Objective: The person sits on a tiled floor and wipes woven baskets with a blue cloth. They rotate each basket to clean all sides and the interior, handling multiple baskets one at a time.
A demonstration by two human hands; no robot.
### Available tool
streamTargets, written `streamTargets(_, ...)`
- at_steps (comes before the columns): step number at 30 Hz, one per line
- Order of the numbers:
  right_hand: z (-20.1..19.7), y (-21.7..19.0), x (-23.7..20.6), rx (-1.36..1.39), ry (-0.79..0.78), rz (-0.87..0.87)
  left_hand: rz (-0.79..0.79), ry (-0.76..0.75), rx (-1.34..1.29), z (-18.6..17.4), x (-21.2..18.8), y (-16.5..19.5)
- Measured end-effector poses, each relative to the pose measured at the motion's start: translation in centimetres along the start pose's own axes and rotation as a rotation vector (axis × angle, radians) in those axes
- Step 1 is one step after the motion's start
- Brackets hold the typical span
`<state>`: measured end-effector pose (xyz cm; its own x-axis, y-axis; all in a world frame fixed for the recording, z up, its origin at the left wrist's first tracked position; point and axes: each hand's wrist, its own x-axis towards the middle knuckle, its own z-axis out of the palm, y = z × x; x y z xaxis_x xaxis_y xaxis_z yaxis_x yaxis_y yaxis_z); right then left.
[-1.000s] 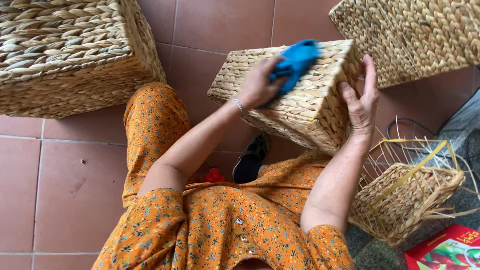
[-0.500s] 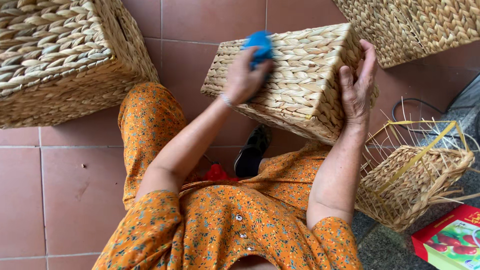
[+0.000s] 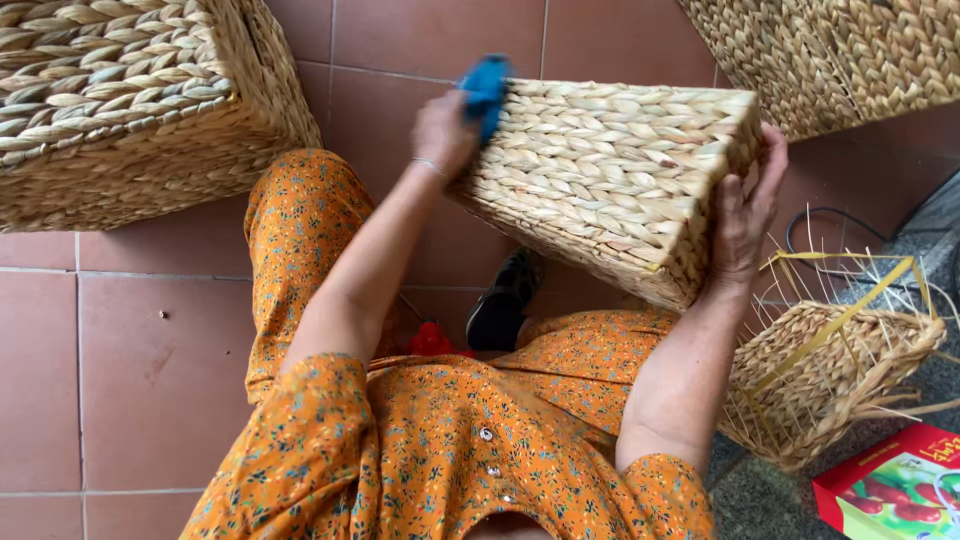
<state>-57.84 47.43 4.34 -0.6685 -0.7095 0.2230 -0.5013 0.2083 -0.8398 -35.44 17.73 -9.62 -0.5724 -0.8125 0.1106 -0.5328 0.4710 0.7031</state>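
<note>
Woven basket (image 3: 610, 180) between both hands, blue cloth (image 3: 486, 88) in left fingers (image 3: 440, 125).

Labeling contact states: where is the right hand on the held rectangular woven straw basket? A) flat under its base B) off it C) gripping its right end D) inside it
C: the right hand clasps the right end of the rectangular woven straw basket, fingers along its edge.

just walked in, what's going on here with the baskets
A seated person in an orange floral dress holds a woven basket tilted over the lap. The right hand steadies its end, while the left hand presses a blue tool against its far edge. More woven baskets stand around on the tiled floor.
</note>
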Motion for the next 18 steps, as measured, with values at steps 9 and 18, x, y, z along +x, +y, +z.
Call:
streamTargets(9,1.9,-0.8,1.8,-0.269,-0.036,-0.098,-0.102,0.042,-0.235,-1.5,-4.5,2.1)
streamTargets(18,2.1,-2.4,0.9,-0.32,-0.034,-0.079,0.428,0.0,-0.528,-4.1,-5.5,18.9)
